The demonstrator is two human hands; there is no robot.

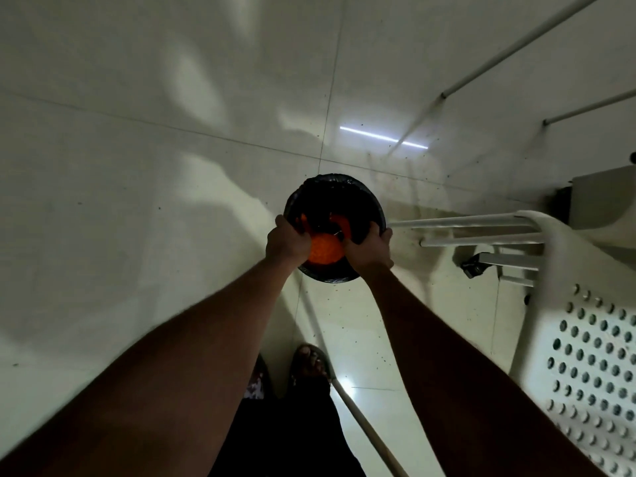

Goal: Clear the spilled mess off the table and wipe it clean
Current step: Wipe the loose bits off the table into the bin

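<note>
Mess from the spill seems, by my guess, to be what the person is now tipping away, though no table shows anywhere in this view, so whether it is cleared or wiped I cannot tell; nearest the camera are two bare forearms reaching down and forward, with sandalled feet (309,363) on the pale tiled floor (137,166) and a thin pale stick (364,428) slanting past them; farther out, the left hand (287,241) and right hand (370,247) close their grip from either side on an orange bowl (323,251), tilted over the mouth of a round bin (371,201) lined with a black bag; more orange (339,222) shows inside the bin, too dim to name; a white perforated chair (585,356) stands to the right, just beside the bin; dark specks dot the floor beyond, near a bright strip of reflected light (382,137); I judge the clearing stage to be near its end, with the wiping probably still to come.
</note>
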